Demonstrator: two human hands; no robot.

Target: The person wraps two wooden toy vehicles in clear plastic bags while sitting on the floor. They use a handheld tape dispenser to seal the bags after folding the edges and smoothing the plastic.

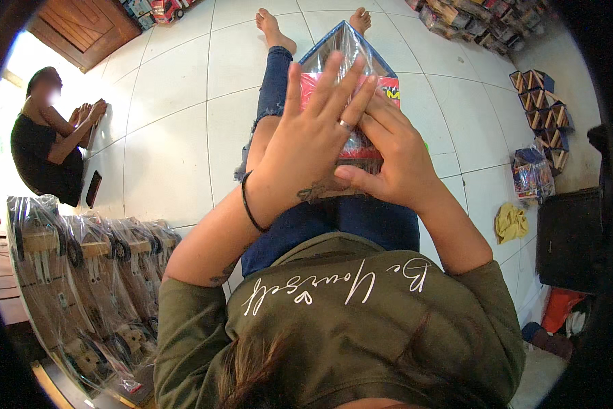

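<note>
Between my legs sits a blue-and-red box (388,84) with a pointed blue-edged top, covered in clear plastic film (350,42). My left hand (320,126) lies over it, fingers stretched and spread, with a ring on one finger and a black band at the wrist. Beside it, my right hand (393,153) rests on the box's right part; its fingers are extended and its thumb points left. The fingertips of the two hands nearly meet. Much of the box's printed face is hidden beneath both hands.
Several plastic-wrapped wooden pieces with black wheels (102,252) stand at lower left. A person (47,143) sits at far left near a dark phone (94,189). On the right are stacked blue-edged wooden frames (545,109), a wrapped package (531,174), a yellow cloth (511,222) and a black case (571,238).
</note>
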